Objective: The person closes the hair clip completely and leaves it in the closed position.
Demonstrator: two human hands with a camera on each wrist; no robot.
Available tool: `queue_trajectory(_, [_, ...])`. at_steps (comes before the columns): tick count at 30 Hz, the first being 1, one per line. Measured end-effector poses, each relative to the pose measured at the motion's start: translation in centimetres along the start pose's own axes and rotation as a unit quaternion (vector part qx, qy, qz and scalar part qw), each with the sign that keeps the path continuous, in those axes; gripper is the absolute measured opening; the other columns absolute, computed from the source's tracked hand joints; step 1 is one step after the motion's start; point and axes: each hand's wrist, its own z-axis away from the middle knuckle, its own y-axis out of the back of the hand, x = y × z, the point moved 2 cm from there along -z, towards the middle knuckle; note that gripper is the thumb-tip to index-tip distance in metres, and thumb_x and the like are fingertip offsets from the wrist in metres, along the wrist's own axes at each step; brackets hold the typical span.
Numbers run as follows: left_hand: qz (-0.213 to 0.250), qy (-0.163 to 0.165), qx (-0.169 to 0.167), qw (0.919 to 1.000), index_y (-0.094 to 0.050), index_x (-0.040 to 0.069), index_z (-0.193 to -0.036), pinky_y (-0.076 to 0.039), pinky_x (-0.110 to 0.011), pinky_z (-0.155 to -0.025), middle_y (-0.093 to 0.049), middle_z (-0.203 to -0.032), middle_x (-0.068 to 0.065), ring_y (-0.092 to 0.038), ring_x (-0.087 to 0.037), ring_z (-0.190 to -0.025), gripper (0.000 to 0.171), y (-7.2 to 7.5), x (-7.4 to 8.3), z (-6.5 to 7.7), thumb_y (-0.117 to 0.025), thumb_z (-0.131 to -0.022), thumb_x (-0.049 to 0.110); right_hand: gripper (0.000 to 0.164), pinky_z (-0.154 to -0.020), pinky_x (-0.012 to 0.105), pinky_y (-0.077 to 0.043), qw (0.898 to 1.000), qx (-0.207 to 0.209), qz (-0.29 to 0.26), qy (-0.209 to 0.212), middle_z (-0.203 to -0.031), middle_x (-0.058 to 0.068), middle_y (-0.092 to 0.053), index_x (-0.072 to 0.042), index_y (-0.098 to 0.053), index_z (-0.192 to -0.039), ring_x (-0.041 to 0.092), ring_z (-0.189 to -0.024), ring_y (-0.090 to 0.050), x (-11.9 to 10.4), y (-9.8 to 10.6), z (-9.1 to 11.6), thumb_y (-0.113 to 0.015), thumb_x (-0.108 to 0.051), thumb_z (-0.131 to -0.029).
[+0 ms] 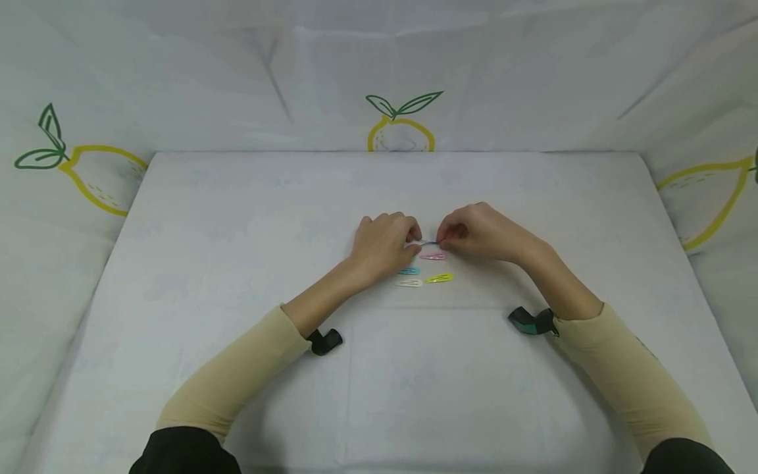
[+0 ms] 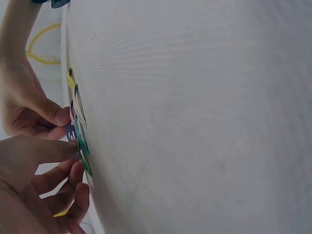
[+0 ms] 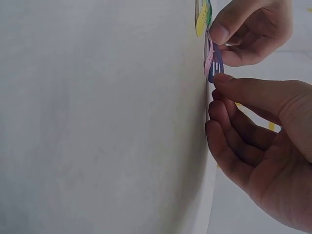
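A dark blue snap hair clip spans the gap between my two hands, near the middle of the table. My left hand pinches one end between thumb and fingers. At the other end, the thumb and fingertips of my right hand pinch it too. Just nearer than this clip lies a pink hair clip. A light blue clip, a white clip and a yellow clip lie close by. Beneath my left fingers, a green clip shows in the left wrist view.
A white cloth covers the table. White sheets with lemon drawings hang behind it and at both sides. Black wrist devices show at the left sleeve and the right sleeve.
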Motion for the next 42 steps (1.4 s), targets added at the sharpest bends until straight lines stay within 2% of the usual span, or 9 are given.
queue_trajectory(5, [-0.003, -0.001, 0.005, 1.0, -0.081, 0.019, -0.111, -0.046, -0.04, -0.087, -0.077, -0.105, 0.004, -0.069, -0.016, -0.098, 0.014, 0.0, -0.1, 0.0, -0.078, -0.101, 0.028, 0.004, -0.079, 0.024, -0.054, 1.0, 0.002, 0.002, 0.008, -0.089, 0.001, -0.077, -0.008, -0.081, -0.098, 0.015, -0.083, -0.065, 0.1, -0.1, -0.1, -0.079, -0.005, -0.096])
queue_trajectory(15, [0.012, -0.008, 0.019, 0.9997, -0.081, 0.019, -0.109, -0.045, -0.041, -0.087, -0.08, -0.102, 0.006, -0.07, -0.015, -0.097, 0.011, 0.2, 0.0, 0.3, -0.077, -0.101, 0.026, 0.01, -0.079, 0.025, -0.054, 1.0, 0.014, 0.008, 0.017, -0.089, 0.0, -0.076, -0.011, -0.08, -0.096, 0.014, -0.084, -0.064, -0.1, 0.1, 0.1, -0.076, -0.003, -0.097])
queue_trajectory(24, [0.027, -0.019, 0.048, 0.9983, -0.083, 0.02, -0.105, -0.044, -0.04, -0.083, -0.081, -0.1, 0.007, -0.069, -0.017, -0.091, 0.009, 1.0, 0.2, 0.8, -0.077, -0.1, 0.024, 0.011, -0.091, 0.042, -0.061, 0.998, 0.039, -0.008, 0.04, -0.099, 0.003, -0.082, -0.009, -0.08, -0.105, 0.017, -0.095, -0.077, -0.8, 0.6, 0.7, -0.073, -0.002, -0.101])
queue_trajectory(32, [0.034, -0.018, 0.057, 0.9976, -0.083, 0.02, -0.107, -0.042, -0.039, -0.083, -0.081, -0.101, 0.008, -0.067, -0.018, -0.092, 0.01, 2.1, 0.8, 1.6, -0.075, -0.102, 0.022, 0.01, -0.09, 0.018, -0.056, 0.996, 0.061, -0.042, 0.053, -0.102, 0.004, -0.082, -0.009, -0.079, -0.107, 0.02, -0.097, -0.079, -1.4, 0.9, 1.3, -0.071, -0.004, -0.103])
queue_trajectory(36, [0.042, -0.021, 0.051, 0.9976, -0.081, 0.017, -0.11, -0.043, -0.039, -0.085, -0.08, -0.103, 0.005, -0.068, -0.017, -0.095, 0.011, 2.2, 1.1, 1.9, -0.074, -0.103, 0.021, 0.01, -0.091, 0.016, -0.054, 0.994, 0.058, -0.056, 0.067, -0.103, 0.005, -0.081, -0.007, -0.078, -0.107, 0.022, -0.098, -0.078, -1.9, 1.0, 1.7, -0.069, -0.005, -0.105])
queue_trajectory(42, [0.051, -0.03, 0.051, 0.9969, -0.08, 0.015, -0.109, -0.044, -0.039, -0.085, -0.078, -0.1, 0.003, -0.065, -0.016, -0.089, 0.011, 2.2, 1.4, 2.1, -0.073, -0.105, 0.021, 0.01, -0.09, 0.014, -0.052, 0.992, 0.062, -0.06, 0.091, -0.101, 0.006, -0.078, -0.004, -0.076, -0.107, 0.022, -0.095, -0.074, -2.2, 1.1, 2.0, -0.067, 0.0, -0.105])
